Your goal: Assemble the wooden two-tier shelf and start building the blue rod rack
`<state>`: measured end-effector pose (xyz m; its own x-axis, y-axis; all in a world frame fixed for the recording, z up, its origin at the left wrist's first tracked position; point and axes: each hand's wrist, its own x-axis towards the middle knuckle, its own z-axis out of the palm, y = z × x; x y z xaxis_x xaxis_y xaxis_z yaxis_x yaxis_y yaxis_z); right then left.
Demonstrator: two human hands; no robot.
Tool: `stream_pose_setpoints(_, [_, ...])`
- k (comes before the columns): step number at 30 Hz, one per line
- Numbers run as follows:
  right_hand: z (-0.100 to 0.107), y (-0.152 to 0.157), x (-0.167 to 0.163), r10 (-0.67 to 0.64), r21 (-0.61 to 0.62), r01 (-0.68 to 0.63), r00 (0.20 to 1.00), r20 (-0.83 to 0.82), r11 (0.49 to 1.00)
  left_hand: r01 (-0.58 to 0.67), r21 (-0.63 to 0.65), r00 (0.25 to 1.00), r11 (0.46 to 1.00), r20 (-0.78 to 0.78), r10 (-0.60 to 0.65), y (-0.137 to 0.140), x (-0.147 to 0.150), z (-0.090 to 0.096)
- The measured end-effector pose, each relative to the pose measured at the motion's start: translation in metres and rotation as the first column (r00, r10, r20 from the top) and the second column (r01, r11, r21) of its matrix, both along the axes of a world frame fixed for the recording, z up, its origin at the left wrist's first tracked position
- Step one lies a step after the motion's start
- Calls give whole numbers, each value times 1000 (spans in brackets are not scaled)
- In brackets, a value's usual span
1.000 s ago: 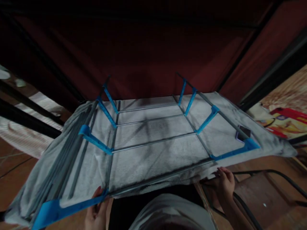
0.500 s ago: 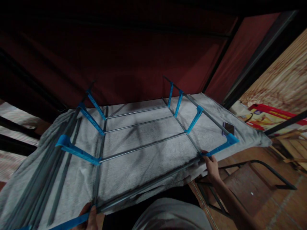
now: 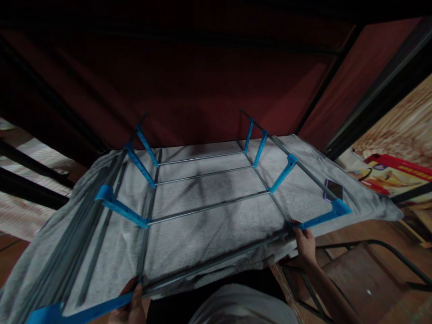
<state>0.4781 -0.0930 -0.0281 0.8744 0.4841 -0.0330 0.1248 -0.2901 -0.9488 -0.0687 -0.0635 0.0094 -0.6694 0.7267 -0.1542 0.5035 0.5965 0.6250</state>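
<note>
A rack frame of grey metal tubes [image 3: 209, 208] and blue plastic brackets [image 3: 284, 173] lies on a grey blanket [image 3: 202, 238]. At the near left corner my left hand [image 3: 130, 303] is closed around the inner end of a blue bracket [image 3: 97, 310], where it meets the near crossbar. My right hand [image 3: 305, 243] pinches the near right corner, at the inner end of another blue bracket [image 3: 326, 217]. The near crossbar [image 3: 219, 261] runs between both hands. Several brackets slant upward and outward on each side, joined by a long tube along their outer ends.
Loose grey tubes [image 3: 64, 256] lie in a bundle on the blanket's left side. A phone [image 3: 334, 189] rests near the right edge. A metal-framed chair [image 3: 364, 274] stands at the lower right, with a red and yellow box [image 3: 398, 175] behind it. A dark red panel [image 3: 189, 90] rises at the back.
The whole scene has shifted slightly to the right in view, as my head turned a little left. Both hands keep their hold at the near corners.
</note>
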Motion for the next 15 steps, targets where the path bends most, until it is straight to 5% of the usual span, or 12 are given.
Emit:
stream_pose_setpoints(4, [1, -1, -1, -5, -44, 7, 999, 42, 999, -29, -61, 1000, 998, -5, 29, -2, 7, 6])
stream_pose_setpoints(15, [1, -3, 0, -32, -95, 37, 998, 49, 995, -18, 55, 995, 998, 98, 13, -9, 16, 11])
